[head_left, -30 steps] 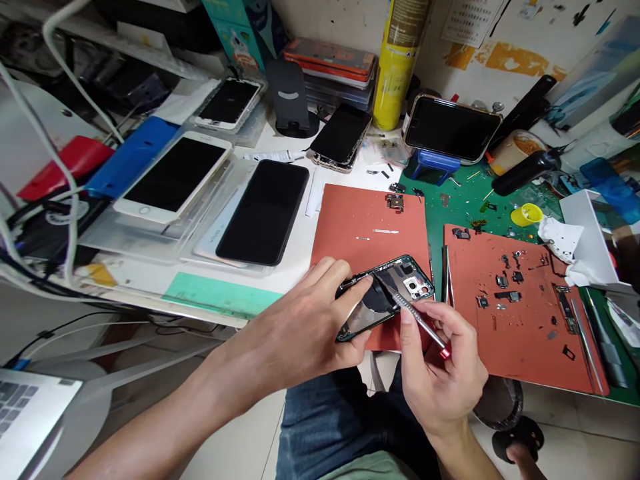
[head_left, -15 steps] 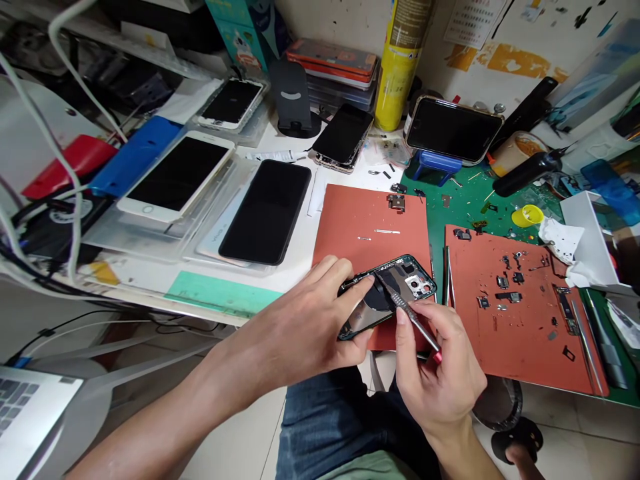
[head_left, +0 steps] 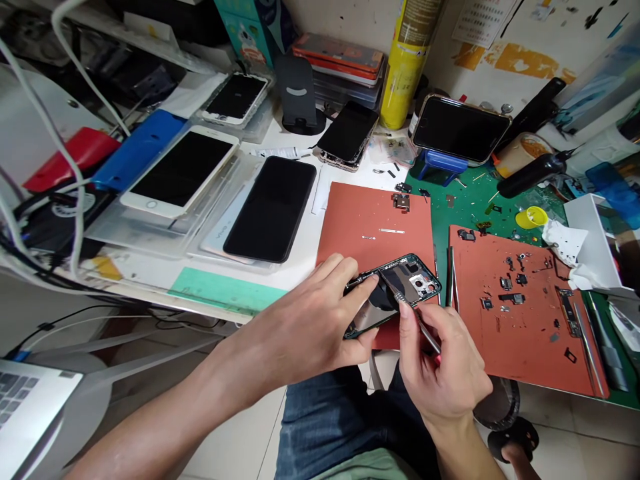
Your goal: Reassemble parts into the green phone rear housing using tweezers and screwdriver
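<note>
My left hand [head_left: 325, 320] grips the left end of an opened phone housing [head_left: 403, 277], with its fingertips on the frame edge and its thumb at the lower side. The housing is tilted above the near part of a red-brown mat [head_left: 370, 213]. In my right hand [head_left: 443, 363] is a slim metal tool [head_left: 424, 327] with a red end, pinched between thumb and fingers. The tool's tip reaches inside the housing, beside a dark round patch. Square camera openings show at the housing's right end.
Left of the mat lie a black phone [head_left: 270, 210] and a white phone [head_left: 183, 170]. A second mat [head_left: 530, 340] on the right bears several small parts and tweezers. Behind stand a yellow can [head_left: 403, 87] and a phone [head_left: 460, 130] on a blue stand.
The whole view has shifted slightly, so most things appear a little further right. My right hand's fingers now sit nearer the tool's tip end. Both hands keep their holds.
</note>
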Tool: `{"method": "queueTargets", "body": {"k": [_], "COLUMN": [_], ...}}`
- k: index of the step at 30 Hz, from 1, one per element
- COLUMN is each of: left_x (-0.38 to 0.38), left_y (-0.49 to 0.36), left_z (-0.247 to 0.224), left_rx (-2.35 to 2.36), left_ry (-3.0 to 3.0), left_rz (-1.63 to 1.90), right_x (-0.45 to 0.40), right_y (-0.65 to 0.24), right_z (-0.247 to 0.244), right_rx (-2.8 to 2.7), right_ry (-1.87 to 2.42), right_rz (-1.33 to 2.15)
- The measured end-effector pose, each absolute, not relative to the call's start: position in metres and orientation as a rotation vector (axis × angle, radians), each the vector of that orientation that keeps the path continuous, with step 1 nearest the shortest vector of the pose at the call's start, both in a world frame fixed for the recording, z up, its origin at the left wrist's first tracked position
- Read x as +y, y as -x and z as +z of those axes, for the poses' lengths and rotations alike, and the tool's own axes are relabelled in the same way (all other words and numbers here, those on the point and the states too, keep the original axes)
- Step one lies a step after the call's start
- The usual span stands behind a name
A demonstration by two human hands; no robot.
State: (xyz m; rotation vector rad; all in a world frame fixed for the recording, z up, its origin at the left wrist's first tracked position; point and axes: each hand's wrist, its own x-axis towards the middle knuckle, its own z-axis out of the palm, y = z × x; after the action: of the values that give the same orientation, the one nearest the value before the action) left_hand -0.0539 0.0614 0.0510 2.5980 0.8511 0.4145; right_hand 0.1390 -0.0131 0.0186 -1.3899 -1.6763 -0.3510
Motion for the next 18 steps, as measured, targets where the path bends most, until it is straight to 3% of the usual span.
{"method": "queueTargets", "body": {"k": [18], "left_x": [0.0621], "left_y": [0.0504], "left_z": [0.0524], "left_rx": [0.863], "left_ry": [-2.62], "left_rz": [0.412], "right_x": [-0.0172], "right_y": [-0.1419], "right_z": [0.0205], "right_rx": [-1.707], "right_ry": [1.34], "right_rz": [-0.18]}}
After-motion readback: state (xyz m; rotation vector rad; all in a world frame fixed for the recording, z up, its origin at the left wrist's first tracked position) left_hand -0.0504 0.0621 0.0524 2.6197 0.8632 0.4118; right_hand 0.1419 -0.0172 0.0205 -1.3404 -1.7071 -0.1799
